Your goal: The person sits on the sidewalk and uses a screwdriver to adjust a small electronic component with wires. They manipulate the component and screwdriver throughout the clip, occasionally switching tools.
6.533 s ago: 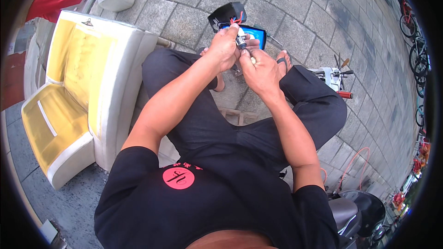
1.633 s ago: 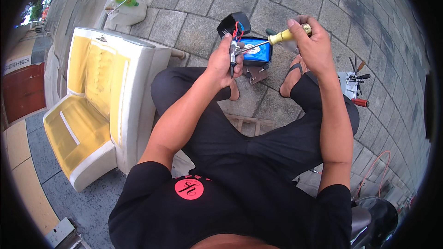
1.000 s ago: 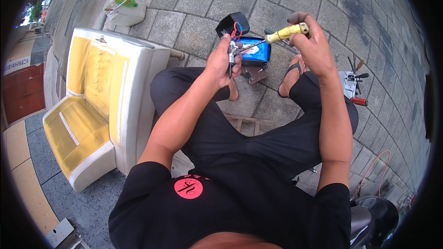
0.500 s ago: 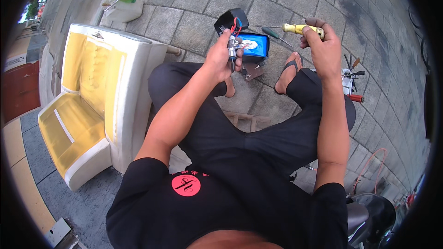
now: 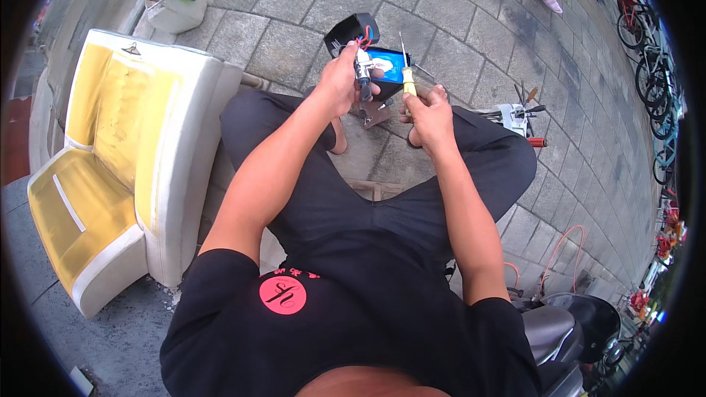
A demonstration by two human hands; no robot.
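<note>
Between my legs, my left hand (image 5: 340,77) is closed around a small silver metal part (image 5: 362,65) with a dark lower end; its exact kind is unclear. Red wires (image 5: 363,38) show just above it. In my closed right hand (image 5: 432,116) is a screwdriver (image 5: 409,79) with a yellowish handle, its thin shaft pointing up and away from me. The shaft stands apart from the silver part. Beyond both hands lies a black box (image 5: 393,93) with a bright blue face bearing a white patch. A black housing (image 5: 343,31) sits at its left.
A yellow-and-white seat (image 5: 121,147) stands at my left. Farther off is a whitish jug (image 5: 176,15) with a green bottle on it. Tools in a holder (image 5: 515,117) stand beside my right knee. A brown flat piece (image 5: 376,115) lies on the paving. Bicycles (image 5: 651,81) line the far right.
My right hand has come left and down toward my left hand, turning the screwdriver from sideways to upright. The view has shifted right; a person's red-trousered leg now shows at the top.
</note>
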